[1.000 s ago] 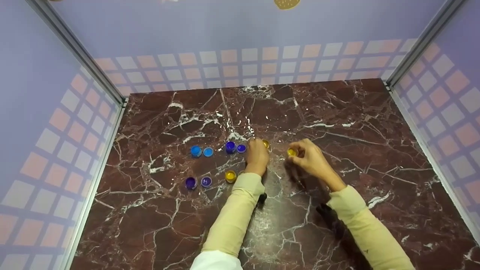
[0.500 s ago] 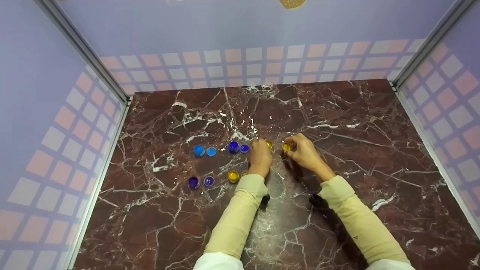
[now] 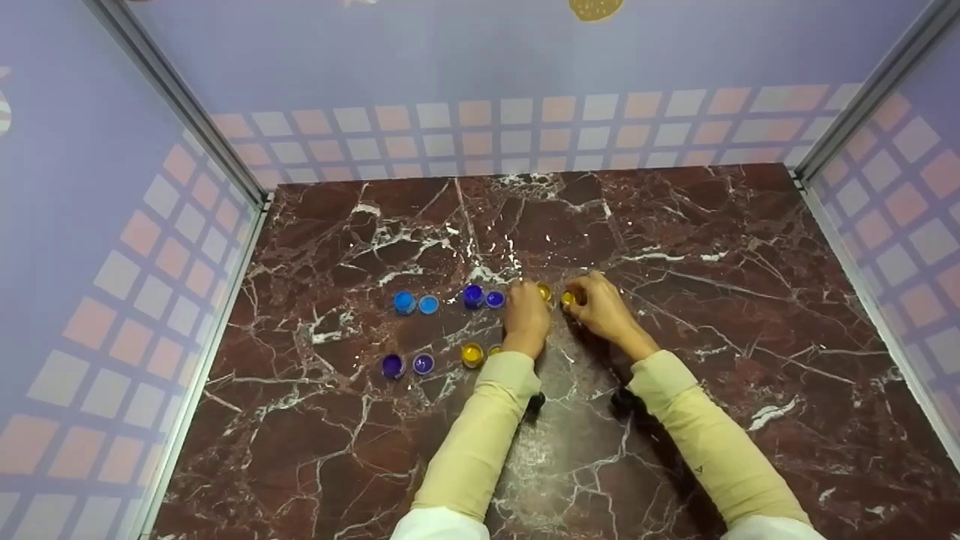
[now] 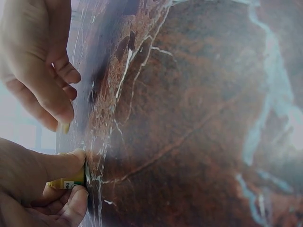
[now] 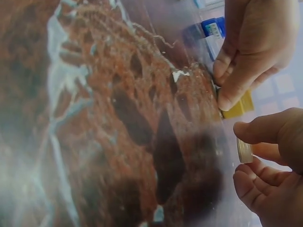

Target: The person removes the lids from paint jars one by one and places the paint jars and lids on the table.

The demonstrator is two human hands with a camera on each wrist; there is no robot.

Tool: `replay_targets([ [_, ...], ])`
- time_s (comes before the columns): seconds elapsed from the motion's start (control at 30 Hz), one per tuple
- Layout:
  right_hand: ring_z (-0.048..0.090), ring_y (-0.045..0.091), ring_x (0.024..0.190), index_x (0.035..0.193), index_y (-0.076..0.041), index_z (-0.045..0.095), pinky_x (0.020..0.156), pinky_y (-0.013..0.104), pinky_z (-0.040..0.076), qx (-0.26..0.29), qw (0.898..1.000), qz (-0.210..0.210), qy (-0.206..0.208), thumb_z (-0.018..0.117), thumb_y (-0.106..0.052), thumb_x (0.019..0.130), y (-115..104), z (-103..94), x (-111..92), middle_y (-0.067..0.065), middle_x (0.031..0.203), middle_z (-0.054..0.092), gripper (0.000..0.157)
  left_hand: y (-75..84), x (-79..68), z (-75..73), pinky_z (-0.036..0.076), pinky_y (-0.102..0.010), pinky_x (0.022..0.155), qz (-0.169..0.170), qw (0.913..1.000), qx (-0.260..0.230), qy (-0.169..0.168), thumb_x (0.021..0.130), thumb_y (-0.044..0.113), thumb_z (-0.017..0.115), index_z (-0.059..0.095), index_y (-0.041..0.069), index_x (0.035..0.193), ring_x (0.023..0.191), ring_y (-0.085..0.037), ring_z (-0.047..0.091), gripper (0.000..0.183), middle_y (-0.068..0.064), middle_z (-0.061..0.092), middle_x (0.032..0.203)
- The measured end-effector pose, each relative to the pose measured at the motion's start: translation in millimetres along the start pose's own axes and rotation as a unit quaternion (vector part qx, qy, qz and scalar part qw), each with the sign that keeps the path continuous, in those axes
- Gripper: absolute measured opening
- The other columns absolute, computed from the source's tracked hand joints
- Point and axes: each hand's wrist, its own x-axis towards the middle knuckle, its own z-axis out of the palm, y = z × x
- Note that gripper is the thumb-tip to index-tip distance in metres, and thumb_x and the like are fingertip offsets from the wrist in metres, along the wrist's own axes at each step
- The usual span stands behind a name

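Observation:
My left hand (image 3: 527,316) grips a small yellow paint jar (image 3: 544,292) that stands on the marble-patterned table (image 3: 322,442). Its thumb and fingers pinch the jar's sides, and a bit of label shows on the jar (image 4: 71,183) in the left wrist view. My right hand (image 3: 604,309) pinches a yellow-coated jar lid (image 3: 568,299) between thumb and fingers, just right of the jar. In the right wrist view the lid (image 5: 244,151) is held on edge, apart from the jar (image 5: 240,106) and off the table.
To the left stand a light blue jar (image 3: 404,303), a blue-violet jar (image 3: 473,296), a dark purple jar (image 3: 392,366) and another yellow jar (image 3: 472,355), all uncapped. Each has a lid beside it; the left forearm partly covers the yellow lid (image 3: 495,350). Patterned panels (image 3: 480,60) enclose the table.
My right hand has moved left with the lid, bringing it closer to the yellow jar. The left hand keeps its hold on the jar. The head view has shifted slightly.

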Motion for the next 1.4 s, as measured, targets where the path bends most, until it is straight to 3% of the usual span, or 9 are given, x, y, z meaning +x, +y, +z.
replay_targets([
  [0.33, 0.056, 0.034, 0.089, 0.111, 0.007, 0.072, 0.08, 0.05, 0.048, -0.012, 1.0, 0.005, -0.004, 0.079, -0.001, 0.081, 5, 6.6, -1, 0.018, 0.096, 0.06, 0.032, 1.8, -3.1, 2.7, 0.058, -0.041, 0.085, 0.014, 0.9998, -0.01, 0.011, 0.09, 0.0, 0.07, 0.072, -0.006, 0.099, 0.094, -0.036, 0.071, 0.011, -0.02, 0.068, 0.102],
  [0.53, 0.057, 0.037, 0.091, 0.113, 0.007, 0.07, 0.082, 0.052, 0.047, -0.012, 1.0, 0.006, 0.0, 0.08, -0.002, 0.081, 6, 8.7, -1, 0.019, 0.097, 0.061, 0.035, 0.8, -4.0, 2.3, 0.058, -0.041, 0.085, 0.027, 0.9996, 0.0, 0.008, 0.087, 0.003, 0.076, 0.072, -0.006, 0.1, 0.093, -0.036, 0.072, 0.016, -0.021, 0.068, 0.102],
  [0.93, 0.059, 0.039, 0.095, 0.12, 0.009, 0.065, 0.089, 0.055, 0.047, -0.003, 1.0, -0.007, 0.009, 0.081, 0.0, 0.081, 7, 10.9, 1, 0.022, 0.103, 0.064, 0.043, -0.3, -2.1, 1.3, 0.055, -0.04, 0.093, 0.023, 0.9994, 0.019, -0.017, 0.088, 0.011, 0.079, 0.072, -0.004, 0.102, 0.101, -0.035, 0.069, 0.022, -0.02, 0.066, 0.107],
  [1.17, 0.059, 0.041, 0.108, 0.125, 0.009, 0.064, 0.099, 0.056, 0.044, 0.0, 1.0, -0.005, -0.004, 0.08, 0.0, 0.081, 10, 11.1, 3, 0.025, 0.115, 0.064, 0.048, -4.3, 2.1, 3.2, 0.053, -0.04, 0.096, 0.012, 0.9996, 0.013, -0.022, 0.09, 0.012, 0.077, 0.07, -0.006, 0.109, 0.105, -0.035, 0.066, 0.027, -0.021, 0.064, 0.113],
  [1.4, 0.057, 0.039, 0.099, 0.123, 0.012, 0.063, 0.093, 0.055, 0.045, -0.002, 1.0, -0.008, -0.004, 0.082, -0.004, 0.083, 7, 13.0, -4, 0.023, 0.109, 0.062, 0.047, -11.3, 1.8, 4.5, 0.052, -0.04, 0.097, 0.018, 0.9998, 0.005, -0.004, 0.088, 0.01, 0.079, 0.067, -0.009, 0.111, 0.106, -0.036, 0.064, 0.033, -0.023, 0.063, 0.111],
])
